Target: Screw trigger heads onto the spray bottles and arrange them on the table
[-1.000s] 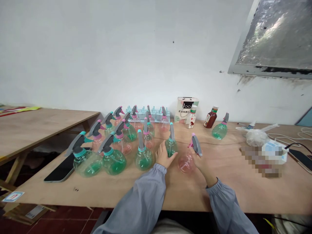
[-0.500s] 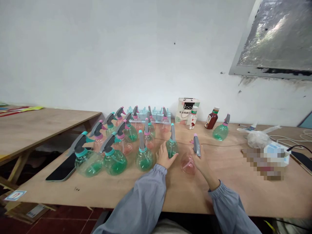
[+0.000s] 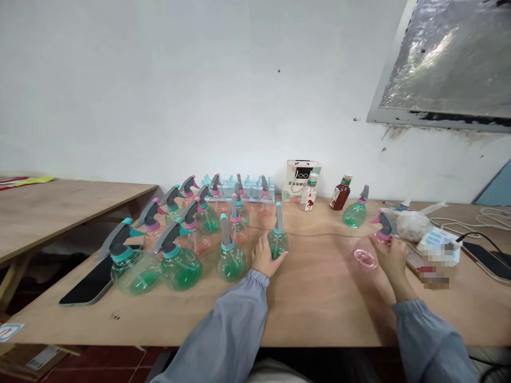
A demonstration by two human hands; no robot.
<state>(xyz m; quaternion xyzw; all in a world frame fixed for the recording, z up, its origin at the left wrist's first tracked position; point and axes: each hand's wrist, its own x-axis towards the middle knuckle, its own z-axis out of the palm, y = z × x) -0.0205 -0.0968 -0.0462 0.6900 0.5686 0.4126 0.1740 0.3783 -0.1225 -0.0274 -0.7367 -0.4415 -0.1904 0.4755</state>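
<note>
My left hand (image 3: 264,256) is wrapped round the base of a small green spray bottle (image 3: 277,240) with a grey trigger head, which stands upright on the wooden table (image 3: 319,298). My right hand (image 3: 390,256) is far to the right and grips a clear pink spray bottle (image 3: 366,256). That bottle is tilted, its grey and pink trigger head (image 3: 383,225) up by my fingers and its round bottom turned to the left. Both sleeves are grey.
Several green and pink spray bottles (image 3: 179,239) crowd the table's left half, beside a black phone (image 3: 85,284). At the back stand a pale blue tray (image 3: 251,186), a carton (image 3: 299,180), a white bottle (image 3: 309,194), a brown bottle (image 3: 340,192) and one green sprayer (image 3: 354,211). A plastic bag (image 3: 413,224), cables and another phone (image 3: 485,258) lie at the right.
My right hand has carried the pink spray bottle to the right, away from the green one, and tilted it. My left hand has stayed on the green bottle.
</note>
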